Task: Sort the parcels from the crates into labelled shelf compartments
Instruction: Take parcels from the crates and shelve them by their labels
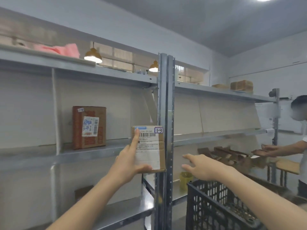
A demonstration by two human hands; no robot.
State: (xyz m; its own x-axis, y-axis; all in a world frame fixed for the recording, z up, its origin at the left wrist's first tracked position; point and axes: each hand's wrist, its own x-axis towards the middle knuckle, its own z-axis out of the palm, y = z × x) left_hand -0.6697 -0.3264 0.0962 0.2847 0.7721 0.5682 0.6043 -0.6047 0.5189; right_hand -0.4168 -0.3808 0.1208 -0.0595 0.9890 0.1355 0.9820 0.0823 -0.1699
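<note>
Plainly, everything turns on the one parcel (149, 146) in hand. The left hand (127, 161) grips it upright, long axis vertical, thumb under its lower edge and the fingers (136, 138) laid up its labelled face. It is held in the air right in front of the post (166, 113) that parts the two bays. Its handwritten tag (158, 130) seems to read 1-3.

The middle shelf (99, 151) of the left bay lies left of and beyond the parcel, on the holding hand's own side, so that hand is probably the nearer one for setting it there. The right hand (204, 168) holds nothing, fingers spread and loose, reaching forward above the crate (216, 205).

Counted: one parcel held, one red box (88, 127) standing upright on the left bay's middle shelf, one crate in view. A brown heap (232, 157) lies in the right bay, too blurred to count. Another person's hand (269, 149) there holds something flat.
</note>
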